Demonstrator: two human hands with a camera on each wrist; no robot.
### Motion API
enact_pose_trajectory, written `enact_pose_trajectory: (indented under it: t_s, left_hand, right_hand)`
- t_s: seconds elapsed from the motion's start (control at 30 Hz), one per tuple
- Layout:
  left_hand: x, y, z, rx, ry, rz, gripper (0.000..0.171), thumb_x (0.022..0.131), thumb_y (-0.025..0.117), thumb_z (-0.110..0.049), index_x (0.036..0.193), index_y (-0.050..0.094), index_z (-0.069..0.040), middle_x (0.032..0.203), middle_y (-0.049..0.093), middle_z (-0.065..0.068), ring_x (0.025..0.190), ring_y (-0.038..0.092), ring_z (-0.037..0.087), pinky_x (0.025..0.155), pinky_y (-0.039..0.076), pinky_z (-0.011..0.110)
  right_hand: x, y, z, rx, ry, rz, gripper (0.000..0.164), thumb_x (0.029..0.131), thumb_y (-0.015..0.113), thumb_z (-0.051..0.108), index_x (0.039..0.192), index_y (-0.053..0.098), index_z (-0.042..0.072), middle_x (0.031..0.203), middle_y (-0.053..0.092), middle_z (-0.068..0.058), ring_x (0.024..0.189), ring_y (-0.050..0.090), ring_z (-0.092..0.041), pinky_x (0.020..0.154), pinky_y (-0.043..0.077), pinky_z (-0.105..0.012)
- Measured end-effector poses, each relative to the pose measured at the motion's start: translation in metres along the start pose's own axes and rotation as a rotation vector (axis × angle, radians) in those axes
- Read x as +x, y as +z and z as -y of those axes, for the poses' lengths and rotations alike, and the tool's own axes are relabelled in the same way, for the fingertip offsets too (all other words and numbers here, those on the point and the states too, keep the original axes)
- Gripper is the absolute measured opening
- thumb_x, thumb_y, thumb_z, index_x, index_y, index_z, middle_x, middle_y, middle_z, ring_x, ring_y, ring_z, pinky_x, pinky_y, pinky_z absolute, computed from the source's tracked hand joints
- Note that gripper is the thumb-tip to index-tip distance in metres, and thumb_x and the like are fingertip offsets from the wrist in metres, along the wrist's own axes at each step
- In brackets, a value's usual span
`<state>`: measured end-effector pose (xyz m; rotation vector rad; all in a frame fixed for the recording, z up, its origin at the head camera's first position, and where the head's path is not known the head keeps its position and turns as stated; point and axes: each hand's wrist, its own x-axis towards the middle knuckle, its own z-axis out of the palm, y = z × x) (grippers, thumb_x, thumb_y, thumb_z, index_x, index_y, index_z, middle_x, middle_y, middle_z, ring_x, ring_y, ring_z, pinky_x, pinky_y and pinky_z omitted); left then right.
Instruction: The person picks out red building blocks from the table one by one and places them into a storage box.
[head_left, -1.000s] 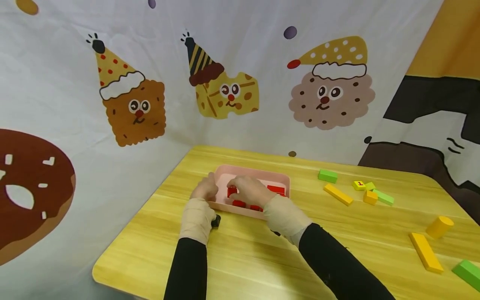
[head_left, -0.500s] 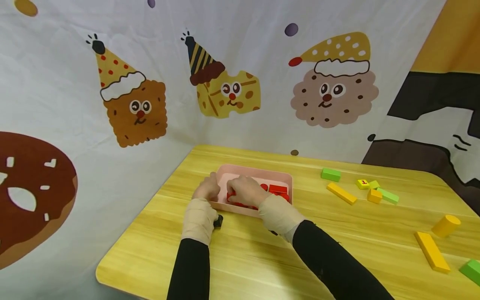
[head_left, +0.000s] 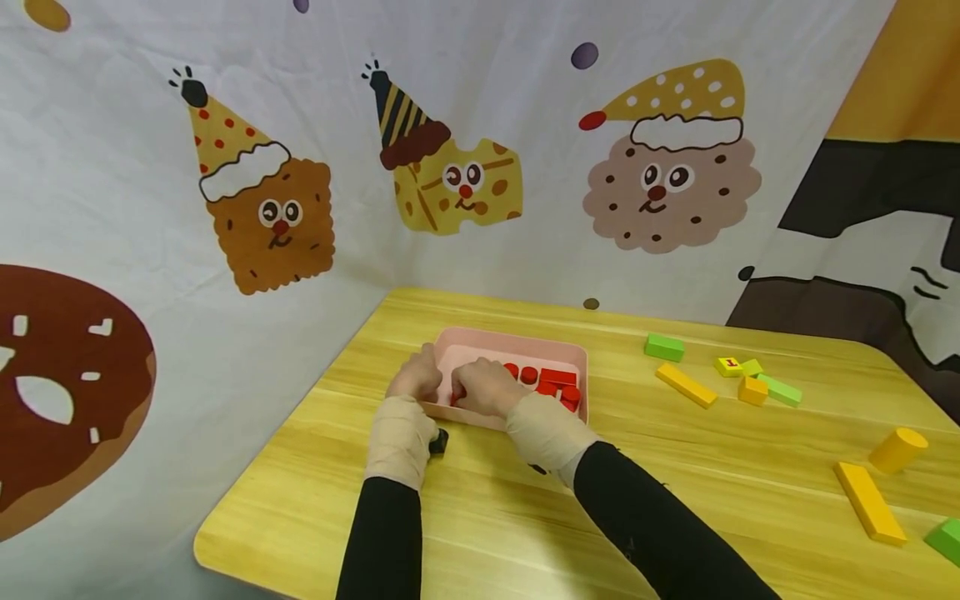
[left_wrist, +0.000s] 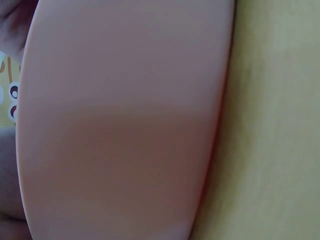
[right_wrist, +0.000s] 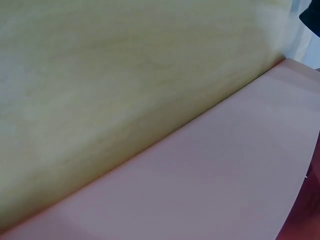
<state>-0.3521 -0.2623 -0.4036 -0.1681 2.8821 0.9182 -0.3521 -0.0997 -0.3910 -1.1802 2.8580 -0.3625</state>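
A shallow pink tray (head_left: pixel 517 341) with rounded corners lies on the wooden table. My left hand (head_left: pixel 417 375) holds its left end at the rim; the left wrist view is mostly filled by the tray's outer wall (left_wrist: pixel 125 120). Inside the tray, near its front left corner, my right hand (head_left: pixel 483 387) has curled fingers on a red block (head_left: pixel 454 399), mostly hidden by them. Right of that hand lie several red blocks, among them a short red cylinder (head_left: pixel 528 375) and a flat red bar (head_left: pixel 558 378). The right wrist view shows the tray's outside wall (right_wrist: pixel 200 175) and table.
Loose blocks lie on the table (head_left: pixel 495 517) to the right: a green block (head_left: pixel 665 347), a long orange bar (head_left: pixel 686 385), an orange cube (head_left: pixel 752 390), an orange cylinder (head_left: pixel 898 450) and others. A cartoon-printed cloth (head_left: pixel 540 275) hangs behind.
My right hand has moved slightly left and lower inside the tray, uncovering more red blocks on the right. The left hand stays on the tray's end.
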Motion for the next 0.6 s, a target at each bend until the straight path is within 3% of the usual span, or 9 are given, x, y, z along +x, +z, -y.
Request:
enact_pose_trajectory:
  t_s: [0.3, 0.6]
  left_hand:
    - [0.0011, 0.0012, -0.0015, 0.017, 0.006, -0.006, 0.048, 0.096, 0.047, 0.0, 0.143, 0.04, 0.005, 0.131, 0.056, 0.032, 0.108, 0.059, 0.044, 0.096, 0.049, 0.051]
    - [0.0009, -0.0023, -0.002, 0.016, 0.005, -0.003, 0.049, 0.096, 0.046, 0.0, 0.144, 0.039, 0.004, 0.131, 0.056, 0.032, 0.109, 0.059, 0.044, 0.096, 0.049, 0.051]
  right_hand:
    - [-0.0032, -0.0005, -0.0002, -0.009, 0.001, 0.005, 0.006, 0.093, 0.078, 0.015, 0.088, 0.078, 0.017, 0.08, 0.069, 0.007, 0.079, 0.064, -0.015, 0.078, 0.054, -0.034]
    - [-0.0059, -0.0044, -0.0008, 0.001, -0.047, -0.044, 0.011, 0.097, 0.076, 0.019, 0.086, 0.079, 0.018, 0.081, 0.071, 0.007, 0.079, 0.064, -0.015, 0.079, 0.054, -0.034]
